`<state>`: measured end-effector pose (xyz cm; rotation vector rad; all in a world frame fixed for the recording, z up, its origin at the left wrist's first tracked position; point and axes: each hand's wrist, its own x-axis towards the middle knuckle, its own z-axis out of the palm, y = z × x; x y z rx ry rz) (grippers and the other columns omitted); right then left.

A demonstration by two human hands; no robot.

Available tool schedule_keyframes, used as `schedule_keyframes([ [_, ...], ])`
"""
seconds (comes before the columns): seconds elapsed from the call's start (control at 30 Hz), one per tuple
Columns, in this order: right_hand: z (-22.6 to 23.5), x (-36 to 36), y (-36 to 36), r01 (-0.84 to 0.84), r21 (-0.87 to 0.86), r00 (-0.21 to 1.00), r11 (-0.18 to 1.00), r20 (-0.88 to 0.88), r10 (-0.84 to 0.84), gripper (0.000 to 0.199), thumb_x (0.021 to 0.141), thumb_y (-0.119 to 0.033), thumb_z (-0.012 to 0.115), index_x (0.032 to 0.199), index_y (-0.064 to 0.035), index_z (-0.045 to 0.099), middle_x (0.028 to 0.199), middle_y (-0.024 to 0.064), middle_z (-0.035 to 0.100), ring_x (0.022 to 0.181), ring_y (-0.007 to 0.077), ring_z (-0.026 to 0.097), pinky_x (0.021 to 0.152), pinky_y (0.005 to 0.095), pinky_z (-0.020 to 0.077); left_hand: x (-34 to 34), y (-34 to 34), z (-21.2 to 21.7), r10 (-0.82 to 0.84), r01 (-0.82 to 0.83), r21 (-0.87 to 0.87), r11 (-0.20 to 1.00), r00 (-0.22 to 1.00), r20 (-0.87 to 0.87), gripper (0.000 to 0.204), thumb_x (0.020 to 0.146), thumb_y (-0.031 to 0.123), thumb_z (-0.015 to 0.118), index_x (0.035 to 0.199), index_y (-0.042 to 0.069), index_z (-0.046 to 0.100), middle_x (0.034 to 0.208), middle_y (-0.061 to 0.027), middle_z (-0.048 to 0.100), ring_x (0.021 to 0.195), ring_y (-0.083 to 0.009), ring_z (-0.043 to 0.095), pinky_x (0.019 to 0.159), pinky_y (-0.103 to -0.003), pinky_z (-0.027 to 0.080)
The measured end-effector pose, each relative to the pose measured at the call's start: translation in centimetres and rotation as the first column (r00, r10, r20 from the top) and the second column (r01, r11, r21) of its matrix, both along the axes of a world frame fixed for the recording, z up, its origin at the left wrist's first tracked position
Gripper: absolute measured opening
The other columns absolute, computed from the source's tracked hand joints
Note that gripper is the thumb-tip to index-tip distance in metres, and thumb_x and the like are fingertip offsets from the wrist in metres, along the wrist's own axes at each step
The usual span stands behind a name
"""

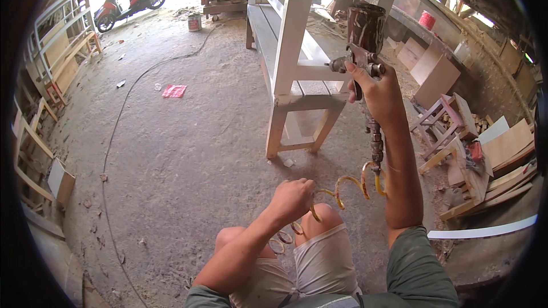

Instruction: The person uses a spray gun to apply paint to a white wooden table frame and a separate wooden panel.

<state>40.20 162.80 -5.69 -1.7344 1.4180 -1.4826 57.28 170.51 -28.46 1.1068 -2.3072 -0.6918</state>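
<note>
My right hand (379, 94) is wrapped round the handle of a spray gun (359, 59), raised at the right with its nozzle toward the left. A paint-stained cup (366, 28) sits on top of the gun. From the fitting below the handle runs a coiled yellow air hose (344, 181), spotted with dark paint. My left hand (292, 198) is closed round this hose above my knees. Just beyond the gun stands a wooden bench (297, 101) with a white-painted frame and a grey slatted seat; a gap shows between nozzle and frame.
A dark cable (127, 102) snakes over the concrete floor at the left, past a red plastic wrapper (174, 91). Boards and offcuts (508, 148) pile up at the right. Wooden frames (63, 39) lean at the left. Farther off are a paint can (194, 22) and a red motorbike (131, 2).
</note>
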Motion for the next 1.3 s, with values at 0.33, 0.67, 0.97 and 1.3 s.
schedule_keyframes([
  [0.33, 1.2, -2.2, -1.6, 0.051, 0.029, 0.994, 0.998, -0.099, -0.048, 0.028, 0.096, -0.024, 0.075, 0.090, 0.0033, 0.068, 0.068, 0.0073, 0.066, 0.052, 0.0142, 0.063, 0.049, 0.0302, 0.0519, 0.4, 0.0, 0.2, -0.017, 0.015, -0.043, 0.999, 0.999, -0.046, 0.024, 0.089, 0.009, 0.058, 0.108, 0.005, 0.072, 0.098, -0.0156, 0.072, 0.089, -0.0385, 0.069, 0.082, -0.050, 0.054],
  [0.67, 2.3, -5.3, -0.9, 0.191, 0.007, 0.966, 0.982, -0.180, -0.186, 0.024, 0.097, -0.021, 0.073, 0.099, 0.0021, 0.069, 0.067, 0.0054, 0.064, 0.052, 0.0125, 0.059, 0.049, 0.0296, 0.0510, 0.2, -0.3, 0.1, -0.053, 0.048, -0.048, 0.998, 0.992, -0.114, 0.023, 0.088, 0.008, 0.056, 0.105, 0.003, 0.070, 0.097, -0.0160, 0.071, 0.090, -0.0380, 0.069, 0.080, -0.050, 0.053],
  [0.97, 2.6, -4.1, 0.1, 0.307, -0.024, 0.913, 0.951, -0.274, -0.302, 0.027, 0.097, -0.022, 0.073, 0.100, 0.0044, 0.071, 0.068, 0.0057, 0.064, 0.052, 0.0129, 0.060, 0.050, 0.0301, 0.0527, 0.6, -0.2, 0.7, -0.068, 0.062, -0.048, 0.997, 0.988, -0.137, 0.019, 0.087, 0.008, 0.057, 0.102, 0.003, 0.068, 0.093, -0.0163, 0.069, 0.089, -0.0390, 0.067, 0.080, -0.051, 0.052],
  [1.3, -1.2, -4.9, 1.2, 0.342, -0.054, 0.905, 0.938, -0.249, -0.345, 0.023, 0.096, -0.019, 0.073, 0.100, 0.0025, 0.070, 0.069, 0.0047, 0.063, 0.052, 0.0118, 0.060, 0.052, 0.0289, 0.0528, 1.1, 0.1, 0.7, 0.003, -0.018, -0.062, 0.998, 0.973, -0.229, 0.017, 0.090, 0.014, 0.062, 0.102, 0.006, 0.071, 0.094, -0.0148, 0.070, 0.089, -0.0380, 0.068, 0.082, -0.048, 0.053],
])
